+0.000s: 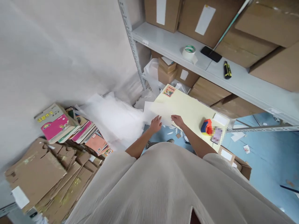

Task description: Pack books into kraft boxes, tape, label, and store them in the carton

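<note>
A thin white packing sheet (149, 109) lies over the left part of the pale yellow table (187, 107), its near side reaching the table's edge. My left hand (155, 124) rests at the sheet's near edge, open, fingers slightly apart. At the sheet's right edge is my right hand (177, 120), its fingers closed together on the edge; the fingertips are small and partly hidden. Beyond the sheet, a small orange printed booklet (169, 91) lies at the table's far left corner. To my left, a heap of white packing sheets (116, 116) adjoins the table.
Right on the table are a red and blue tape dispenser (206, 127) and a phone (217, 135). Stacked books (56, 123) and flattened cardboard (37, 171) sit left. A metal shelf (163, 39) holds boxes, a tape roll (189, 52) and a utility knife (227, 70). Scraps litter the blue floor (268, 146).
</note>
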Action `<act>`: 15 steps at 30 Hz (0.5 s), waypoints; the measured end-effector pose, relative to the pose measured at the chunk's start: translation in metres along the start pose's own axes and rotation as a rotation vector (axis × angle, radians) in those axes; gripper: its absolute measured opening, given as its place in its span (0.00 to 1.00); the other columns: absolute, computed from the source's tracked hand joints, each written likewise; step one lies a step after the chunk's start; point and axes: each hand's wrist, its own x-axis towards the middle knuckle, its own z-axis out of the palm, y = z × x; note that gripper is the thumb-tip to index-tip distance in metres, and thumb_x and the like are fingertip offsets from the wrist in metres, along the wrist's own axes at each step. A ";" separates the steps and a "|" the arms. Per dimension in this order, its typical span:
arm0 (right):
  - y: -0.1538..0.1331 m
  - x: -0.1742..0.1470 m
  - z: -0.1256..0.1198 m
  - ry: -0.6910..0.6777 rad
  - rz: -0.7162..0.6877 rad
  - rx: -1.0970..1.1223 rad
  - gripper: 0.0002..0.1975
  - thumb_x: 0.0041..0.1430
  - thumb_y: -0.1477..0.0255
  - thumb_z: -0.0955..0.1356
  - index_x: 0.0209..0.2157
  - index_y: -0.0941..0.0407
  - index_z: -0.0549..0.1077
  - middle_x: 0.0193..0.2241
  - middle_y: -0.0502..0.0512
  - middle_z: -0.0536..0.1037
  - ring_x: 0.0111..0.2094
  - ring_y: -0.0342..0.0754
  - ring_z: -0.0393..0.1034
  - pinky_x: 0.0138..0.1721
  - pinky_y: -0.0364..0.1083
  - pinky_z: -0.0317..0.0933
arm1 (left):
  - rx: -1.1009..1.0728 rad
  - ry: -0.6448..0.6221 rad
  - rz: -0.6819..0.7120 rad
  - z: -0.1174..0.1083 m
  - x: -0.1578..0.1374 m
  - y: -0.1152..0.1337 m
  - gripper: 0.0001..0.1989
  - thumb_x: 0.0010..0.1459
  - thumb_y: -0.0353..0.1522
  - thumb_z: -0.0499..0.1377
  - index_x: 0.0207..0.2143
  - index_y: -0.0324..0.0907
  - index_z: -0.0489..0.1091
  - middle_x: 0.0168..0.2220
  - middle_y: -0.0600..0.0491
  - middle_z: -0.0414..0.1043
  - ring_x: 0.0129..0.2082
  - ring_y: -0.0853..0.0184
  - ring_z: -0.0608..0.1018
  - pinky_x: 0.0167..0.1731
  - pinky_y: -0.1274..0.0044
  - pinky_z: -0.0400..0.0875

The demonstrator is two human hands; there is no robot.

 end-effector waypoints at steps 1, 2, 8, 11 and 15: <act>0.010 0.000 -0.012 0.016 0.010 0.008 0.14 0.69 0.65 0.71 0.50 0.52 0.86 0.50 0.58 0.89 0.46 0.52 0.86 0.59 0.55 0.77 | 0.014 -0.017 0.005 0.006 0.007 0.008 0.33 0.77 0.35 0.51 0.81 0.43 0.57 0.83 0.36 0.54 0.82 0.46 0.61 0.78 0.51 0.58; 0.020 0.000 -0.024 0.032 0.025 0.019 0.14 0.69 0.65 0.71 0.51 0.52 0.86 0.50 0.57 0.89 0.46 0.52 0.85 0.58 0.55 0.76 | 0.029 -0.035 0.009 0.012 0.013 0.016 0.33 0.77 0.35 0.51 0.81 0.42 0.58 0.83 0.36 0.54 0.82 0.45 0.61 0.78 0.51 0.58; 0.072 -0.005 -0.072 0.091 0.147 0.159 0.16 0.68 0.65 0.71 0.52 0.55 0.85 0.40 0.56 0.89 0.44 0.53 0.84 0.50 0.51 0.77 | 0.103 -0.127 0.034 0.039 0.045 0.048 0.33 0.77 0.37 0.53 0.81 0.43 0.58 0.84 0.36 0.52 0.83 0.45 0.59 0.78 0.53 0.58; 0.092 -0.008 -0.085 0.116 0.198 0.214 0.16 0.67 0.66 0.71 0.51 0.55 0.85 0.39 0.56 0.88 0.44 0.53 0.84 0.49 0.51 0.77 | 0.161 -0.206 0.017 0.046 0.059 0.056 0.34 0.78 0.38 0.51 0.82 0.43 0.56 0.85 0.37 0.49 0.83 0.45 0.58 0.78 0.55 0.58; 0.111 -0.011 -0.095 0.149 0.250 0.262 0.15 0.66 0.67 0.71 0.51 0.55 0.85 0.39 0.56 0.88 0.44 0.53 0.84 0.51 0.52 0.77 | 0.239 -0.292 -0.002 0.053 0.075 0.059 0.34 0.78 0.38 0.50 0.82 0.44 0.54 0.85 0.37 0.47 0.84 0.45 0.56 0.77 0.54 0.59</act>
